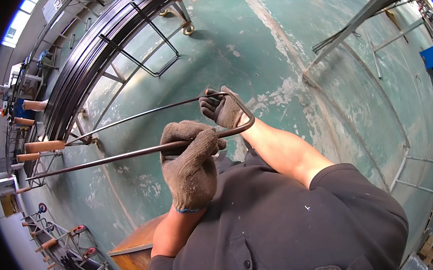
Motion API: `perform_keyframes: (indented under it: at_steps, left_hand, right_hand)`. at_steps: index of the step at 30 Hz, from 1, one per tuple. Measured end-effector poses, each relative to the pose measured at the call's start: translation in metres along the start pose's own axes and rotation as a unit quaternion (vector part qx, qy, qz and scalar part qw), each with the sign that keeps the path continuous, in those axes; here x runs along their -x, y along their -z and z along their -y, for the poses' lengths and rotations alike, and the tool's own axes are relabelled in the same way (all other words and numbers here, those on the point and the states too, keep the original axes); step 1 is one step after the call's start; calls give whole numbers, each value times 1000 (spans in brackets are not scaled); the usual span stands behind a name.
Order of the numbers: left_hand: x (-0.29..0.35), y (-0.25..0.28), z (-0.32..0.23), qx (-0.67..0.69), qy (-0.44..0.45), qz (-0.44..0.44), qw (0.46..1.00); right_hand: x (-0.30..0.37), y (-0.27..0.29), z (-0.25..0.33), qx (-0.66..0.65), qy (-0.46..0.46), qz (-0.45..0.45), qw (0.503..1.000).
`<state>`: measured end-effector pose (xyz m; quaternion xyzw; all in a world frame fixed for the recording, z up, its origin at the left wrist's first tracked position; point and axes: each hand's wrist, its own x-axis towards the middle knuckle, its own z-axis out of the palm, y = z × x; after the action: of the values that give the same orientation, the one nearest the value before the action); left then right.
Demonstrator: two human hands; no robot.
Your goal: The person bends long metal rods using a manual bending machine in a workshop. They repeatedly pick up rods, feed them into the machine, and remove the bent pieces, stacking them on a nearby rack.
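A bent rod (123, 156), dark and shaped like a long narrow U, is held in the air above the green floor (211, 30), its rounded bend toward the right and its two legs running left toward the rack (183, 13). The left hand (188, 156) is closed in a fist round the near leg, a little short of the bend; the right hand (223, 111) has its fingers curled round the far leg, close by the other corner. Both wear knitted gloves (194, 185). The rod looks like metal, so it should be stiff and unlikely to break, light enough for two hands yet awkward, as the long legs would pull down and may spring at their ends. Its smooth skin could slide or roll in a bare palm; the knit should give some bite. A hold on each leg near the bend steers it well, though one further along would balance it better. The free ends show in front of the rack's lower left corner, by the orange-brown rollers (44, 146); whether they touch, I cannot tell, so they seem the parts likeliest to knock or catch
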<state>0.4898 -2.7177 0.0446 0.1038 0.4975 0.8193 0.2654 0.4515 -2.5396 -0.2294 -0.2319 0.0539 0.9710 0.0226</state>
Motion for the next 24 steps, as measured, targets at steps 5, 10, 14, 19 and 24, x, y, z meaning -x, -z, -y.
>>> perform_keyframes:
  at_steps: [5, 10, 14, 19, 24]
  left_hand:
    - [-48, 24, -15, 22, -33, -17, 999]
    - [-83, 66, -36, 48, -38, -3, 998]
    - [-107, 82, -56, 56, -49, 1, 997]
    - [-125, 86, -74, 47, -42, -31, 998]
    - [-131, 94, -77, 46, -41, -15, 998]
  right_hand:
    - [-51, -41, -1, 3, -26, -5, 1000]
    - [-91, -76, -10, 2, -18, -1, 1000]
    - [-121, -98, -21, 27, -5, -7, 1000]
    - [-155, -104, -27, 10, -25, 42, 999]
    - [-164, -102, -34, 10, -21, 32, 999]
